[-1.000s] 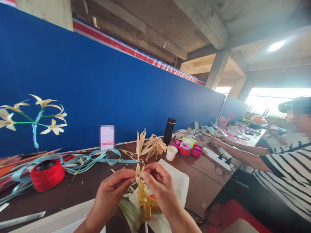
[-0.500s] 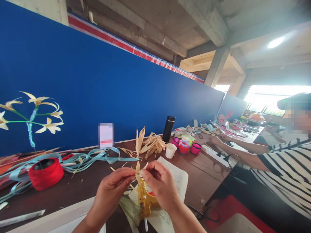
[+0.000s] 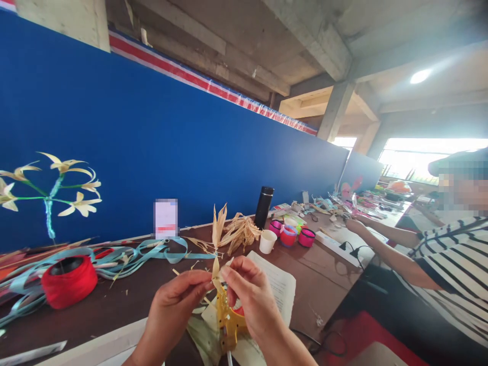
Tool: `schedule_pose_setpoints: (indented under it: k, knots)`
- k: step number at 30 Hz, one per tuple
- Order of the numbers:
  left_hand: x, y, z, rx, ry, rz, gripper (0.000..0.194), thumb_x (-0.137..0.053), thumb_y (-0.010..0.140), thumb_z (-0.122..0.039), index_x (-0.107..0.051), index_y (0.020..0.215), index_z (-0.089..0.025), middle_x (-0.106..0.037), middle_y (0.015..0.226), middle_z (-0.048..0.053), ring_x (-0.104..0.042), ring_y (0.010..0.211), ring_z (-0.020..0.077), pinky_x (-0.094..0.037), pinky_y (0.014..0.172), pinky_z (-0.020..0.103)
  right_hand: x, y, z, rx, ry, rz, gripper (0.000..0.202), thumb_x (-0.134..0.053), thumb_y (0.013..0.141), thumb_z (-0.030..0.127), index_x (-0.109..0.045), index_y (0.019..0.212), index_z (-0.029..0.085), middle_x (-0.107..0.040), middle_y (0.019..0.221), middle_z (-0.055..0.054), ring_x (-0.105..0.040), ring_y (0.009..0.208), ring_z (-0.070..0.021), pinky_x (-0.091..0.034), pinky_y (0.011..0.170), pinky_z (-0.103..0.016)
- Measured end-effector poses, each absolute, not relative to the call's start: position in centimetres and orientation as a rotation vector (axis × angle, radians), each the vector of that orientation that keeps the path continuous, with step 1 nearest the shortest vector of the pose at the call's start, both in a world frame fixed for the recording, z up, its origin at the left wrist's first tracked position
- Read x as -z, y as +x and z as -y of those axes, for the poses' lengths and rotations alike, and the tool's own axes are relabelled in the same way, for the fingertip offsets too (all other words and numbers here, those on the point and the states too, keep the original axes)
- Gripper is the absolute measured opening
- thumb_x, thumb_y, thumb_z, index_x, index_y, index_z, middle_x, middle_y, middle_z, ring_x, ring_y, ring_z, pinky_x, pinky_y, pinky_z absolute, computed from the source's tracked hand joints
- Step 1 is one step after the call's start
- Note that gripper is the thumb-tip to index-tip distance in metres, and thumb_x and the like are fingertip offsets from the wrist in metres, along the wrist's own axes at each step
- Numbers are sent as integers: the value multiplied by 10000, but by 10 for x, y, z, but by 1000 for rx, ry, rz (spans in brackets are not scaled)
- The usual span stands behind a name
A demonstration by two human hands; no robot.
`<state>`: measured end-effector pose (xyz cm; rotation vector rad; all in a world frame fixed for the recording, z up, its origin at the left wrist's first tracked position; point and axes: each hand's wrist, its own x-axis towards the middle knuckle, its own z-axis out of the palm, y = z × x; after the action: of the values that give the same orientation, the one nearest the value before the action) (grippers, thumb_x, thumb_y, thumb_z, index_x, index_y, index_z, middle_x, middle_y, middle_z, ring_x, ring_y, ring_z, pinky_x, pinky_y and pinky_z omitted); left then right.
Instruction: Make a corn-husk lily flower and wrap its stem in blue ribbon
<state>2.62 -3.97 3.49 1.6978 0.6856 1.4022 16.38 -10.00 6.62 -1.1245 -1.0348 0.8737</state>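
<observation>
My left hand (image 3: 177, 300) pinches a pale corn husk petal (image 3: 215, 268) between thumb and fingertips. From the other side my right hand (image 3: 249, 290) closes on a second whitish husk strip (image 3: 229, 263), pressed up against the first. Both hands hover just above the nozzle end of a yellow glue gun (image 3: 230, 325), which stands below them with a white stick coming out of its lower end. Part of the gun is hidden behind my right hand. A greenish husk sheet (image 3: 202, 335) lies left of it, and a printed page (image 3: 280, 279) lies beneath.
Dried husks (image 3: 242, 229) lie behind my hands, near a white cup (image 3: 267, 241) and black flask (image 3: 264, 207). Left are red ribbon roll (image 3: 68, 284), blue ribbon (image 3: 179, 249) and a husk flower stem (image 3: 49, 203). A co-worker (image 3: 453, 254) sits right, beyond a power strip (image 3: 337, 248).
The view has shifted slightly. My fingers stay pinched, with the husk pieces held closer together over the glue gun. The co-worker's arms have moved a little.
</observation>
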Motion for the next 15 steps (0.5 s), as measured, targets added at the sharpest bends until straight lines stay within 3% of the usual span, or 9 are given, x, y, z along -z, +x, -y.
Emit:
schedule_pose_setpoints:
  k: [10,15]
  knots:
    - [-30,26,35,-1440,1829,-711,90,-680,708,-253,-744,767,-232,-735,774,20,-666,680,150,-528,623,189,-75,160,105,-770,-1200,1118,289,-668,738,424,-549,687,166,-473,490,57,-412,427,-57,-322,402,-164]
    - [-31,25,37,-1438,1798,-719,88,-667,711,-252,-739,751,-221,-728,752,20,-653,640,143,-522,586,188,-74,160,105,-756,-1161,1125,285,-643,761,439,-586,812,164,-543,610,30,-451,472,-63,-378,441,-177]
